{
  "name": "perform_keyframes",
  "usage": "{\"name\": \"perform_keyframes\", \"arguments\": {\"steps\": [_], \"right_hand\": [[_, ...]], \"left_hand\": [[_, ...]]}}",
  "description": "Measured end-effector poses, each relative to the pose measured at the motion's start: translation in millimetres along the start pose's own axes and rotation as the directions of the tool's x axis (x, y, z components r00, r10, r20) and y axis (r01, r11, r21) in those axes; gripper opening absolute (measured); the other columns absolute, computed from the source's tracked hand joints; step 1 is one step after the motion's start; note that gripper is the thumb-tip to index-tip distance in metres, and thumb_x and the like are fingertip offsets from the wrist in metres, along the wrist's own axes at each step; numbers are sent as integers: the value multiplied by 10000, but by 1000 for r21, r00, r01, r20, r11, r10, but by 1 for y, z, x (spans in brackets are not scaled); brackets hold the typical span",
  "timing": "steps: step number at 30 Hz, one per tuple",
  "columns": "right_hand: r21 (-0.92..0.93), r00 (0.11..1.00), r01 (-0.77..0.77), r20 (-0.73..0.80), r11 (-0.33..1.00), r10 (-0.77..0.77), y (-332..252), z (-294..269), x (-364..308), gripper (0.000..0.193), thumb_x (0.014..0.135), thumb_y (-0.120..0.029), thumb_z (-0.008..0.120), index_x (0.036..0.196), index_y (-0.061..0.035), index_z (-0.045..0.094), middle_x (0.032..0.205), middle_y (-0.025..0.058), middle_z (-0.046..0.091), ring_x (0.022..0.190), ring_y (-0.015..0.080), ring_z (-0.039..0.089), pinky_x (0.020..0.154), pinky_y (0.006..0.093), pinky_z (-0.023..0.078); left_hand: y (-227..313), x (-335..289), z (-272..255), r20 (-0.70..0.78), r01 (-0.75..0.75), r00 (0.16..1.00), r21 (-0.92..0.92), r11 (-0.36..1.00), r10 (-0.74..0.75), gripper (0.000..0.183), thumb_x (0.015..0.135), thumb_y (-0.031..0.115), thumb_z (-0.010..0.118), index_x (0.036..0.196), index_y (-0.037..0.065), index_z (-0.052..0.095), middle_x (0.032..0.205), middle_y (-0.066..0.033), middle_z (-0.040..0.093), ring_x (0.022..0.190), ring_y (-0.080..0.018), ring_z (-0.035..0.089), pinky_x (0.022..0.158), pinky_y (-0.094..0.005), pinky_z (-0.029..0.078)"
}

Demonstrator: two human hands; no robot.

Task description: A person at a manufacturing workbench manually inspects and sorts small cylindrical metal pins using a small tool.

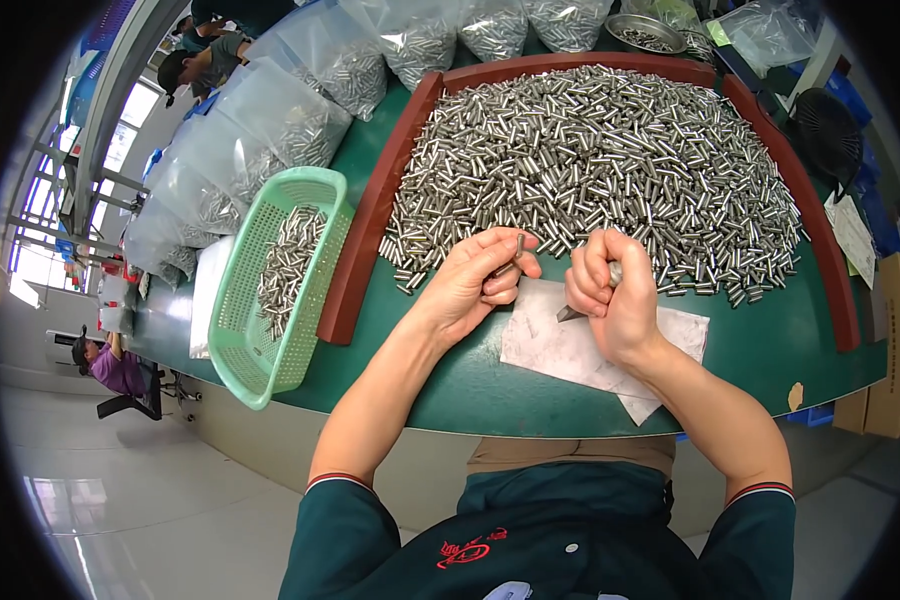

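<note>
My left hand (470,275) is closed, with thumb and fingers pinching a short metal pin (520,245) that stands nearly upright. Just to its right, my right hand (622,300) makes a fist around a small tool (568,313). A grey end of the tool shows by the index finger and a dark, flat tip juts out on the left; its kind is hidden. Both hands hover at the near edge of a wide pile of shiny metal pins (590,150). Beneath the right hand lies a stained whitish cloth (540,340) on the green table (450,400).
Dark red wooden rails (375,230) border the pile on three sides. On the left, a light green basket (240,350) holds more pins. Clear bags of pins (290,120) line the table's far left edge. A black fan (828,135) stands right. Other people (120,365) sit at left.
</note>
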State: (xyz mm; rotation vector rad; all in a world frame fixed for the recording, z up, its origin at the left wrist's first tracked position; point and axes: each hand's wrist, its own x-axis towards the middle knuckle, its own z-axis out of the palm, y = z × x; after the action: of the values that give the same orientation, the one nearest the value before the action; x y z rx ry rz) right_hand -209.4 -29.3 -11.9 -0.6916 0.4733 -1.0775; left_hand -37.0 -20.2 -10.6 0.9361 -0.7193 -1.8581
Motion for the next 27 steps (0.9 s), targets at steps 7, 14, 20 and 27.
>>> {"name": "perform_keyframes", "arguments": {"steps": [7,14,20,27], "right_hand": [[3,1000,22,-2,1000,-22,0,1,-1,299,839,-184,310,559,-81,307,456,-10,269,399,62,203,370,210,181],[60,995,91,-55,994,-88,4,1,-4,299,822,-182,309,542,-76,303,449,-5,272,395,63,195,376,215,174],[84,992,126,-43,988,-123,8,1,-4,302,826,-180,309,543,-74,305,449,-3,281,396,62,202,379,214,180],[45,993,120,-25,992,-119,7,5,-3,318,832,-208,302,538,-87,294,446,-7,266,392,69,185,388,225,178]], "left_hand": [[-4,-12,11,88,-162,981,865,474,174,87,742,74,612,748,5,559,528,43,422,485,-50,371,441,-214,303],[-9,-23,26,104,-136,969,981,137,223,132,703,86,642,755,-2,559,468,-24,351,427,-104,360,415,-272,304],[-13,-20,22,129,-164,964,977,135,234,141,714,95,641,735,-4,542,479,-38,389,433,-117,377,419,-275,316],[-12,-23,21,136,-171,959,977,125,250,138,714,92,650,719,-4,551,483,-49,413,434,-123,385,420,-277,324]]}}
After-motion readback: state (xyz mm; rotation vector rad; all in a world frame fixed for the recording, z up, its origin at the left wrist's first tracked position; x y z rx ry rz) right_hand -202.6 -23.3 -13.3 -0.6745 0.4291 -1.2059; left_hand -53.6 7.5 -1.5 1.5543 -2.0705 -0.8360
